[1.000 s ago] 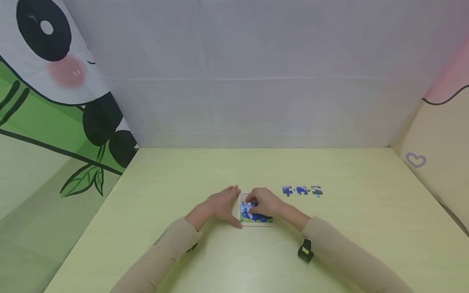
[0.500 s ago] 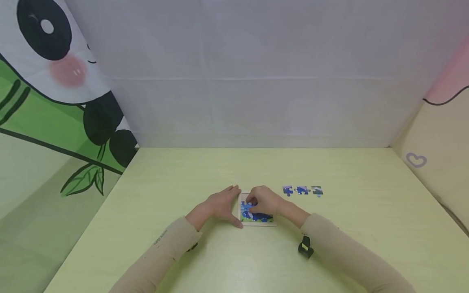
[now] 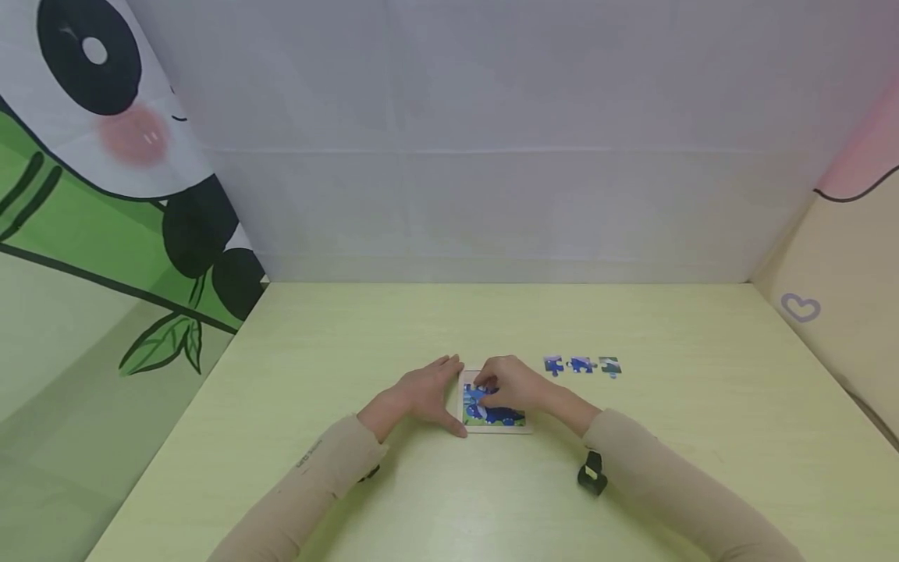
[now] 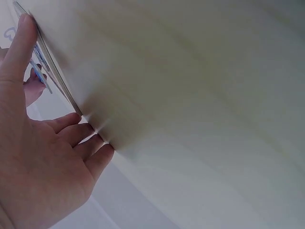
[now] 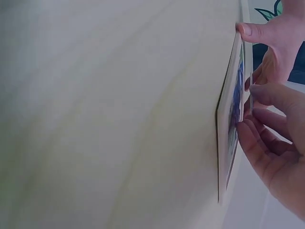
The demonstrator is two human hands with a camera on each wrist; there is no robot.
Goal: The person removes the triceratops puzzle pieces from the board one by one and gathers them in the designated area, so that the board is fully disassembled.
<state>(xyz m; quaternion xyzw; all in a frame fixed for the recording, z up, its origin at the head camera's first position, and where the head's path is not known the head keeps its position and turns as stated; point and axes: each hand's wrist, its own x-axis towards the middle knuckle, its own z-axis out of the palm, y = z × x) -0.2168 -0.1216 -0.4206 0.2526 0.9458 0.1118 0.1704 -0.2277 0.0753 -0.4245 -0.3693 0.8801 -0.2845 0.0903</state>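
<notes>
A small framed jigsaw puzzle [image 3: 494, 417] with a blue dinosaur picture lies flat on the table. My left hand [image 3: 427, 392] spans its left side, thumb at the near corner and fingers by the far one. In the left wrist view those fingertips [image 4: 102, 143] touch down along the edge, loosely spread. Over the upper part of the picture, my right hand [image 3: 516, 386] pinches a puzzle piece between thumb and fingers. That thin puzzle piece [image 5: 251, 95] appears edge-on in the right wrist view, just above the board. The right hand hides part of the picture.
Three loose puzzle pieces, one at left [image 3: 553, 365], one in the middle [image 3: 581, 364] and one at right [image 3: 609, 365], lie in a row beyond the right hand. A pale wall [image 3: 506, 211] rises behind the table [image 3: 393, 328]. Printed cloth panels flank both sides.
The right hand keeps its pinch on the puzzle piece, with only tiny shifts over the picture. The left hand stays at the frame. The head view has drifted slightly.
</notes>
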